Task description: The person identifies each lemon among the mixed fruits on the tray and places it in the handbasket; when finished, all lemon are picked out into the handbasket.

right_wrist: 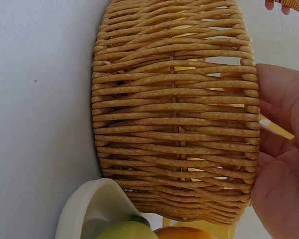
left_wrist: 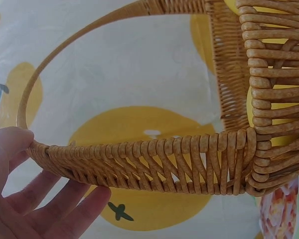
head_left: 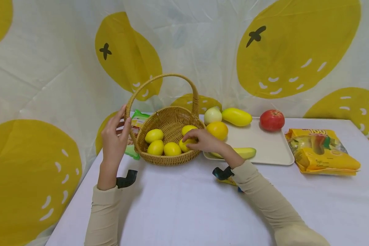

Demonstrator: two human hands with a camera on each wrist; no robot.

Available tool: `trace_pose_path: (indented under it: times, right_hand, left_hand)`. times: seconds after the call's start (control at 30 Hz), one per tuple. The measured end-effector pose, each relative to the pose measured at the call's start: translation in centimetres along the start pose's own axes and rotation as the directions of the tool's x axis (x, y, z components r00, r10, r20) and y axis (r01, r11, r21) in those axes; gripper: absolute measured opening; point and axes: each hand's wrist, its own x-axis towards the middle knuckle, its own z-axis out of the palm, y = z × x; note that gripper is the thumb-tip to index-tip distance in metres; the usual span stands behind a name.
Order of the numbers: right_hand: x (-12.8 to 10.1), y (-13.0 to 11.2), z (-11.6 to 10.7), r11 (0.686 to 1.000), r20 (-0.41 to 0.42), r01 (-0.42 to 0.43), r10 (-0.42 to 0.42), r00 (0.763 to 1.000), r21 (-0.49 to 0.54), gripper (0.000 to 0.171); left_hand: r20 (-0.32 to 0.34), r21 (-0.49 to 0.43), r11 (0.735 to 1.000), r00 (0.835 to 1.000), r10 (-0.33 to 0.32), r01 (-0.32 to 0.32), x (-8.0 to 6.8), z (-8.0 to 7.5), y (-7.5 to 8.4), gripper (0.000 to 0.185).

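A wicker basket point(head_left: 169, 118) with a tall hoop handle stands on the white table and holds several yellow lemons. My left hand point(head_left: 124, 117) is upright at the basket's left side. Its thumb rests on the rim point(left_wrist: 164, 164) where the handle starts, and its straight fingers point(left_wrist: 65, 209) lie along the outside below the rim. My right hand point(head_left: 188, 140) reaches over the basket's right rim, its fingers curled over a lemon point(head_left: 184, 147) lying inside. In the right wrist view the palm point(right_wrist: 284, 179) lies against the woven wall point(right_wrist: 174, 114).
A cream tray point(head_left: 264, 143) right of the basket carries an orange point(head_left: 217, 130), a pale round fruit point(head_left: 213, 115), a yellow mango point(head_left: 236, 117) and a green-yellow fruit point(head_left: 247, 152). A red pomegranate point(head_left: 272, 120) sits behind it. A yellow bag point(head_left: 323, 152) lies far right; a green packet point(head_left: 136, 122) sits behind the basket.
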Motion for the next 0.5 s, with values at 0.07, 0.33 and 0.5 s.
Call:
trace_pose_path:
  times: [0.07,0.33,0.5]
  right_hand:
    - [-0.3,0.0,0.0,1.0,0.007,0.016,-0.016,1.0,0.017,0.021]
    - [-1.6,-0.1,-0.4,0.995,0.088,0.094,-0.097,0.991,0.041,0.021]
    - [-3.4,-0.4,-0.9,0.995,0.13,0.086,-0.093,0.987,0.054,0.023]
  left_hand:
    - [0.004,-0.006,1.0,1.0,-0.001,0.001,0.0,0.0,-0.1,0.046]
    - [-0.034,-0.032,0.999,0.999,-0.024,0.023,-0.3,-0.1,0.2,0.044]
    - [-0.168,-0.102,0.991,0.983,0.07,-0.088,-0.9,0.3,1.7,0.039]
